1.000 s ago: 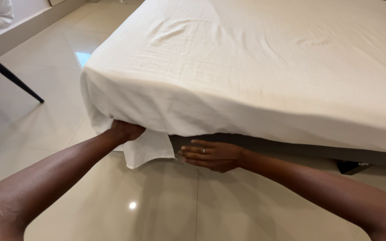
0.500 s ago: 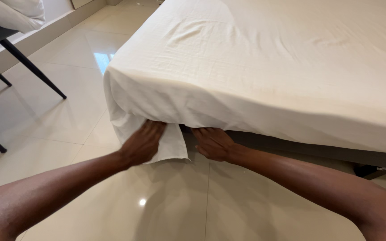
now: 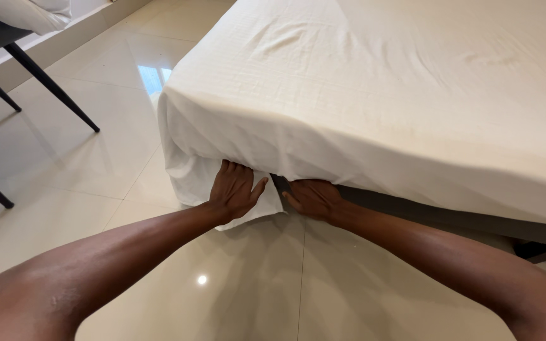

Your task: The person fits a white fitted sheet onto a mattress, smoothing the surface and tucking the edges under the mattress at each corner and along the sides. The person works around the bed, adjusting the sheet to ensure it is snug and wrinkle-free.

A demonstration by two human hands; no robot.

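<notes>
Left hand (image 3: 234, 188) flat on sheet (image 3: 374, 82)

I see a white sheet (image 3: 374, 95), lightly creased, spread flat over the mattress (image 3: 412, 161) and draped down its near side. At the mattress's near-left corner a loose flap (image 3: 266, 205) hangs below the bottom edge, bunched and untucked.
</notes>
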